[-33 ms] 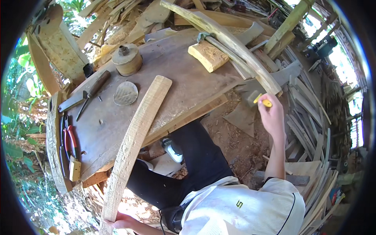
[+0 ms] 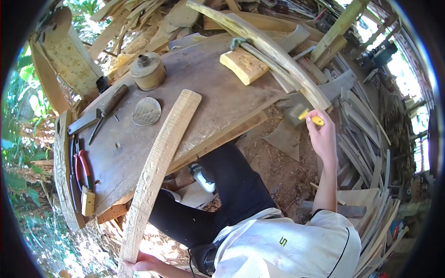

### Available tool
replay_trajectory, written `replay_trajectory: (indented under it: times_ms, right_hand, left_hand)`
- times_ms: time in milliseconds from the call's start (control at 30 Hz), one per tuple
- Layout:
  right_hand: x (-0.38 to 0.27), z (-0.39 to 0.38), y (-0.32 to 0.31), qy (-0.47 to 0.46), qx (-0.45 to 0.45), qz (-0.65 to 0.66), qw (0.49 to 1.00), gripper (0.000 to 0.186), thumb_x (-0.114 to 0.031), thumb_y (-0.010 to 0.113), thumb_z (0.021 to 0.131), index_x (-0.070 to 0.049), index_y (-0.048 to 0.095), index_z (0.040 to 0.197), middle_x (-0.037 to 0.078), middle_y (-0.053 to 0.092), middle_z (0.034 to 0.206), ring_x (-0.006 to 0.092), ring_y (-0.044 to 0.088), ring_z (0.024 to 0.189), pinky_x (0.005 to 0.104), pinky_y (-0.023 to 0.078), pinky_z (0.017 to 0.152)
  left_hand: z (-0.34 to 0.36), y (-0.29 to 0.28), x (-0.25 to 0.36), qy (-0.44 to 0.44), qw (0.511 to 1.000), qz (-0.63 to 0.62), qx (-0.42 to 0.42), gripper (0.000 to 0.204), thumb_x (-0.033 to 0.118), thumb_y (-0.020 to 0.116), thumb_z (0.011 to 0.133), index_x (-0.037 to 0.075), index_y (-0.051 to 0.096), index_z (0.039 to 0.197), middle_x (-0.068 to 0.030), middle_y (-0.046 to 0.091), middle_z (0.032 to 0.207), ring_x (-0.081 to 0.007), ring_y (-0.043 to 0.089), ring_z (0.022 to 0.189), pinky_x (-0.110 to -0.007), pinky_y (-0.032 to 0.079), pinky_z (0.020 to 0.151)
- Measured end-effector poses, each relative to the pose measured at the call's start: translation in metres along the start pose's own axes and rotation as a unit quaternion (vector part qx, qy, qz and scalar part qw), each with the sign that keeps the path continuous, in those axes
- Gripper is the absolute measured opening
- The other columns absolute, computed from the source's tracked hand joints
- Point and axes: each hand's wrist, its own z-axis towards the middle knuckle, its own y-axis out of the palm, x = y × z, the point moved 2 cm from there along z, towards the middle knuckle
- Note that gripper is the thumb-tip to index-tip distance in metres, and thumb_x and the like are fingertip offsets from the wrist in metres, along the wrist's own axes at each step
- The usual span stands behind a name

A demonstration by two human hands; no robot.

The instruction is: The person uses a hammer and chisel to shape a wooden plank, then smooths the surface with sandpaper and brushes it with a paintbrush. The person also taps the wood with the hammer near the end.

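My left hand [image 2: 141, 262] grips the lower end of a long, flat, curved wooden plank [image 2: 157, 176], whose upper end lies across the wooden bench [image 2: 222, 106] and overhangs its front edge. My right hand [image 2: 319, 129] holds a wide brush [image 2: 315, 119] with a yellow handle and dull bristles, out past the bench's right end. On the bench are a round wooden container [image 2: 147, 76] with a metal spout, a round disc [image 2: 146, 111], a wooden-handled tool [image 2: 111, 104], red-handled pliers [image 2: 85, 169] and a small pale block [image 2: 88, 203].
A pale wood chunk [image 2: 243, 65] and long weathered poles [image 2: 287, 60] lie at the bench's back right. Piles of thin wood strips [image 2: 361, 157] line the right side. An upright board [image 2: 65, 60] stands back left. Shavings cover the dirt floor [image 2: 292, 162] near my legs.
The view has shifted very slightly, with the bench and its items a few pixels farther up and left. Both hands keep their holds on the plank and brush.
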Motion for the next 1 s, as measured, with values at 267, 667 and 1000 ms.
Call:
replay_trajectory:
  times_ms: [267,667,1000]
  right_hand:
    - [-0.013,0.023,0.061,-0.052,-0.016,0.190,0.980,0.004,-0.004,0.062,0.100,0.000,0.063,0.101,0.003,0.060,0.100,0.0075,0.061,0.075,0.0221,0.050,0.062]
    - [0.020,-0.003,0.056,-0.075,0.026,0.365,0.927,0.025,-0.011,0.054,0.102,0.003,0.067,0.117,0.005,0.060,0.095,0.0112,0.063,0.068,0.0231,0.044,0.057]
    - [0.017,-0.020,0.068,-0.039,-0.001,0.371,0.928,0.016,-0.002,0.053,0.096,0.004,0.067,0.101,0.007,0.057,0.092,0.0115,0.060,0.067,0.0251,0.042,0.058]
  left_hand:
    - [0.006,0.003,0.003,0.010,1.000,-0.013,-0.011,0.058,0.034,0.055,0.103,-0.011,0.047,0.139,-0.0273,0.055,0.140,-0.0372,0.052,0.134,-0.050,0.037,0.120]
    - [0.004,0.006,-0.001,0.001,1.000,0.013,-0.002,0.061,0.037,0.054,0.103,-0.010,0.045,0.142,-0.0274,0.053,0.142,-0.0398,0.053,0.134,-0.050,0.039,0.120]
    - [-0.016,0.011,0.010,-0.001,1.000,0.006,0.008,0.061,0.039,0.054,0.104,-0.010,0.047,0.140,-0.0272,0.053,0.142,-0.0383,0.052,0.134,-0.050,0.037,0.120]
